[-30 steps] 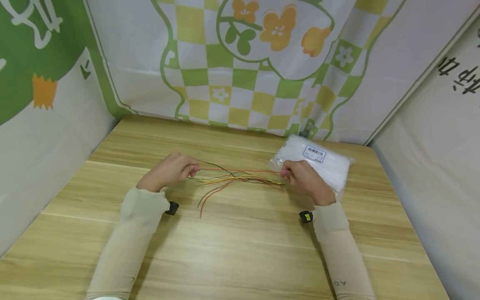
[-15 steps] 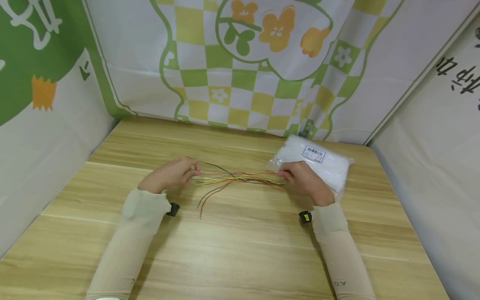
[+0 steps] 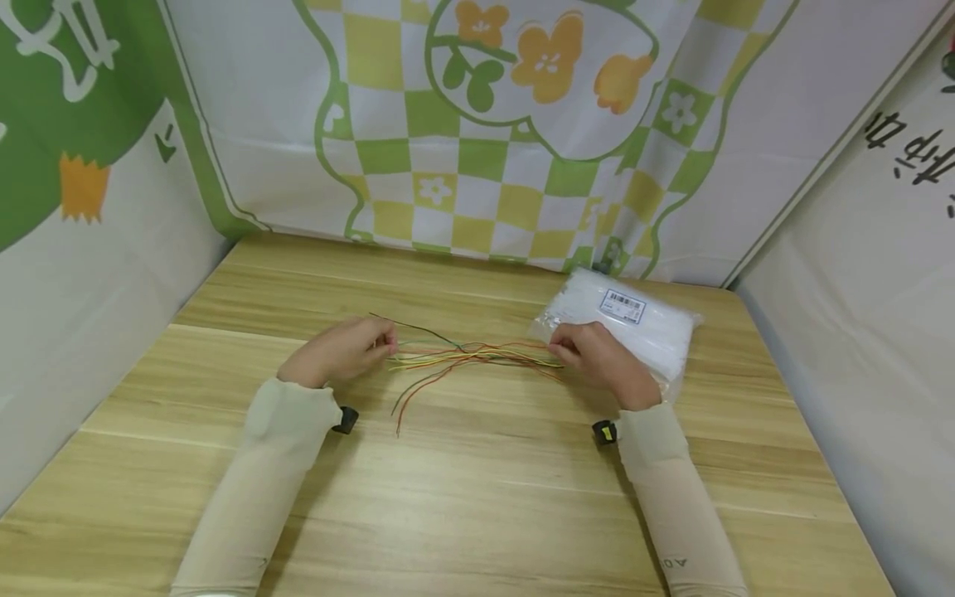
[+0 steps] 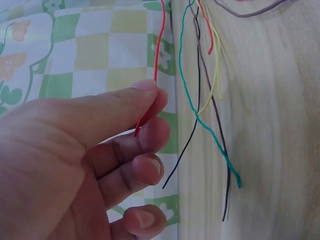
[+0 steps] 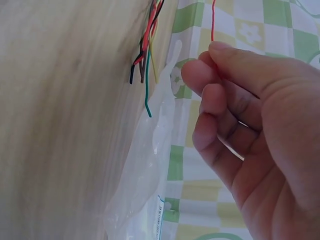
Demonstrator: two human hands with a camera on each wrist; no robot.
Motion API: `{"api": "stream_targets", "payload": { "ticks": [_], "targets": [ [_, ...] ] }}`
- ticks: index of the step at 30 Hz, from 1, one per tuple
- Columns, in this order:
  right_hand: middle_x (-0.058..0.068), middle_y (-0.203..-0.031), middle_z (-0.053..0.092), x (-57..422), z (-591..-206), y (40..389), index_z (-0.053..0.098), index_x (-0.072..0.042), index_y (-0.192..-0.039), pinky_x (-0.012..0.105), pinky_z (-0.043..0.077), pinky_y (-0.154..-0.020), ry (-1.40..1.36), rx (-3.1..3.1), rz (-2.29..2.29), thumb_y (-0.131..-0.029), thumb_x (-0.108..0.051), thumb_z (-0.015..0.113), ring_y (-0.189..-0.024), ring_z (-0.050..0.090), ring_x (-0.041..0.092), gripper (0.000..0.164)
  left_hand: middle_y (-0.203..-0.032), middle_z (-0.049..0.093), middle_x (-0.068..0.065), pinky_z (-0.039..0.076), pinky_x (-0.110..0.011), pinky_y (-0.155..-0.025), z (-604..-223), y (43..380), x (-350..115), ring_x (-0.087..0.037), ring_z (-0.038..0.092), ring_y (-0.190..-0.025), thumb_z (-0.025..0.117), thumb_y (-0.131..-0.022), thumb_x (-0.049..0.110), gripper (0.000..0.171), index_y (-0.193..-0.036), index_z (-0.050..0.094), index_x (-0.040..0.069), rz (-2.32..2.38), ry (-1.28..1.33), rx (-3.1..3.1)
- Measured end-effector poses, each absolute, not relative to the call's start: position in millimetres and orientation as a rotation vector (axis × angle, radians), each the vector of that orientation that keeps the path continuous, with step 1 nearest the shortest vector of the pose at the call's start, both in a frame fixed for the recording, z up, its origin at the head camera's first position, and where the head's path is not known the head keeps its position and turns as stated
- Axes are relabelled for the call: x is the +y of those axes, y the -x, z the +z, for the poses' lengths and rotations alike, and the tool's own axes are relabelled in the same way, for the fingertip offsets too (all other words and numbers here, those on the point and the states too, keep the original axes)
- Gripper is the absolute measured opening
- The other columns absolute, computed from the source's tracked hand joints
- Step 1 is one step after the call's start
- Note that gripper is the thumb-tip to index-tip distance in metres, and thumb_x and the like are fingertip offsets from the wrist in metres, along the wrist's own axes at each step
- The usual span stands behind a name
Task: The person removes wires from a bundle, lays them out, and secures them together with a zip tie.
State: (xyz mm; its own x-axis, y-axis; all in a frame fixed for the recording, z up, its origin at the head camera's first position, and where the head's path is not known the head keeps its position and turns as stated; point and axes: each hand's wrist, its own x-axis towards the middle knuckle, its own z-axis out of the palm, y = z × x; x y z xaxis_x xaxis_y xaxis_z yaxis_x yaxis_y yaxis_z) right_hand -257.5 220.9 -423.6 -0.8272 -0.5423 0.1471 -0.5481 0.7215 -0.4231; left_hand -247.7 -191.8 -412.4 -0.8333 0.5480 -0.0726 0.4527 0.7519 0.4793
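A loose bundle of thin coloured wires (image 3: 477, 356) lies across the middle of the wooden table, crossing near its centre and fanning out at both ends. My left hand (image 3: 346, 347) pinches one end of a red wire (image 4: 159, 47) between thumb and forefinger, its tip poking out below them. The other end of a red wire (image 5: 213, 22) is pinched by my right hand (image 3: 600, 356) in the same way. In the left wrist view a green wire (image 4: 185, 82) and dark wires hang beside the fingers. Near the right hand, a green wire (image 5: 147, 95) ends in a bent tip.
Behind my right hand, a clear plastic bag (image 3: 642, 332) of white contents with a barcode label (image 3: 623, 305) lies on the wooden table (image 3: 477, 514). A checked, flower-printed cloth (image 3: 485, 166) hangs along the back edge, with printed walls at both sides.
The red wire, taut and straight between my hands a second ago, is now slack and curves toward the bundle. My hands have come slightly closer together, both still pinching.
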Motion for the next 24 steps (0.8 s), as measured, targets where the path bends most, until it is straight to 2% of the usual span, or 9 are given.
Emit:
{"api": "stream_targets", "payload": {
  "ticks": [4,13,24],
  "targets": [
    [-0.001,-0.078,0.069,220,-428,259,0.076,-0.007,-0.095,0.028,0.05,-0.069,-0.938,-2.908,0.678,-0.101,-0.014,0.072,-0.07,0.055,0.007,0.009,-0.094,0.071,-0.003,0.054,-0.038,-0.081,-415,249,-191,-0.016,0.062,-0.086,0.064,-0.106,0.014,0.012,-0.101,0.072,0.007,0.659,-0.826,2.766],
    [0.004,-0.09,0.078,214,-432,256,0.078,-0.007,-0.096,0.034,0.058,-0.076,-0.914,-2.991,0.608,-0.1,-0.013,0.073,-0.079,0.068,0.011,0.009,-0.087,0.069,0.001,0.05,-0.036,-0.077,-417,247,-188,-0.015,0.058,-0.081,0.069,-0.103,0.014,0.01,-0.095,0.075,0.01,0.63,-0.829,2.799],
    [0.002,-0.083,0.076,209,-433,253,0.077,-0.009,-0.091,0.033,0.056,-0.074,-0.938,-3.001,0.525,-0.099,-0.015,0.074,-0.074,0.065,0.011,0.011,-0.087,0.068,0.0,0.047,-0.033,-0.07,-417,244,-184,-0.015,0.055,-0.076,0.069,-0.103,0.018,0.013,-0.092,0.073,0.014,0.56,-0.76,2.83]
  ]
}}
